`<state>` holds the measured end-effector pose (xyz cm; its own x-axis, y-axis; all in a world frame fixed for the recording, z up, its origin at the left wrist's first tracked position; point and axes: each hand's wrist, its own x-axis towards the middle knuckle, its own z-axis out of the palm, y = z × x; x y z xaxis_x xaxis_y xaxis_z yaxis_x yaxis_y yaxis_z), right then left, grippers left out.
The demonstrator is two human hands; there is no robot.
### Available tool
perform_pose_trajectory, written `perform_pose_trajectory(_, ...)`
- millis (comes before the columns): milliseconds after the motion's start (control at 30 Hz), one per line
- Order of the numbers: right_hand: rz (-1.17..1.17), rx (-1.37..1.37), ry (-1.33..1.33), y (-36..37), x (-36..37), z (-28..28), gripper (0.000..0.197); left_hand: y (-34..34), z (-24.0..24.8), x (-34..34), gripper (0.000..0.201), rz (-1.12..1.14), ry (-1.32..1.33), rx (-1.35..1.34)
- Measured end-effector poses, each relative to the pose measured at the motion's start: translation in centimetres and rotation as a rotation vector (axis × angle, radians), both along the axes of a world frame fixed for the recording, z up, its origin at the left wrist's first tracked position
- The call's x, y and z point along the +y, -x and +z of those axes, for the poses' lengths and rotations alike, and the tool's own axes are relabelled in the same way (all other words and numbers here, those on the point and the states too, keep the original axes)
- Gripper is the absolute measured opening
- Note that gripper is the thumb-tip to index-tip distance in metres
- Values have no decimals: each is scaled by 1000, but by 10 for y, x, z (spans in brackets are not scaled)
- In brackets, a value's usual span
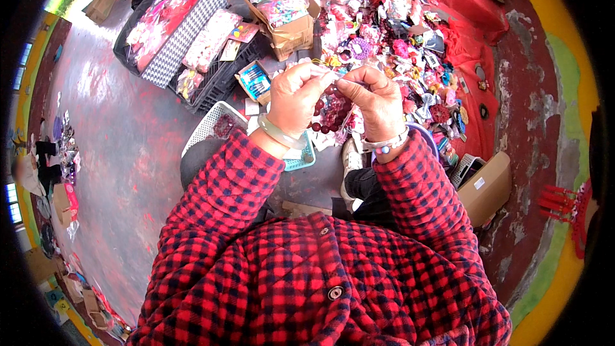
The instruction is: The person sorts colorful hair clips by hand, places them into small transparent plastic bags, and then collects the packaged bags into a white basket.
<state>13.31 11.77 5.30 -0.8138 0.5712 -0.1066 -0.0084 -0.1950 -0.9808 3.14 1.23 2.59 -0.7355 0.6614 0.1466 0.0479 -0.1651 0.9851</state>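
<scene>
My left hand (293, 101) and my right hand (379, 104) meet in front of my chest, thumbs and fingertips pinched close together. Between them hangs a string of dark red round beads (329, 115), looped below the fingertips. A pale, thin bit shows where the fingertips meet; whether it is thread or clear plastic I cannot tell. Below my left hand sits a light blue plastic basket (307, 156), partly hidden by the wrist. Left of it, a white mesh basket (204, 129) holds more dark red beads.
A large pile of hair ornaments (410, 57) covers red cloth (471, 45) ahead and right. Ahead left stand a cardboard box (293, 40) of bagged goods, a black crate (221, 72) and a houndstooth bin (172, 57). An open carton (490, 186) lies at right, near the wall.
</scene>
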Motion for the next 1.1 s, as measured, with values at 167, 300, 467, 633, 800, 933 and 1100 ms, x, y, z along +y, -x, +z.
perform_pose_trajectory(167, -44, -4, 56, -2, 2, 2, 4, -1, -1, 1, 9, -65, -29, -130)
perform_pose_trajectory(300, -31, 11, 51, 3, 8, -5, 7, 1, -2, 3, 12, -95, -79, -330)
perform_pose_trajectory(467, 17, -10, 252, 2, 24, -12, 13, 13, -6, 7, 24, -201, -121, -545)
perform_pose_trajectory(633, 5, 1, 252, 0, 28, -11, 14, 16, 6, 1, 29, -275, -117, -531)
perform_pose_trajectory(800, 26, 29, 195, 1, 23, -9, 18, 19, 7, -6, 23, -291, -60, -497)
perform_pose_trajectory(933, 45, -22, 39, 1, 24, -18, 17, 21, 8, -7, 18, -335, 38, -440)
perform_pose_trajectory(1100, 51, 44, 97, 6, 17, -14, 15, 26, 1, -5, 13, -332, 62, -248)
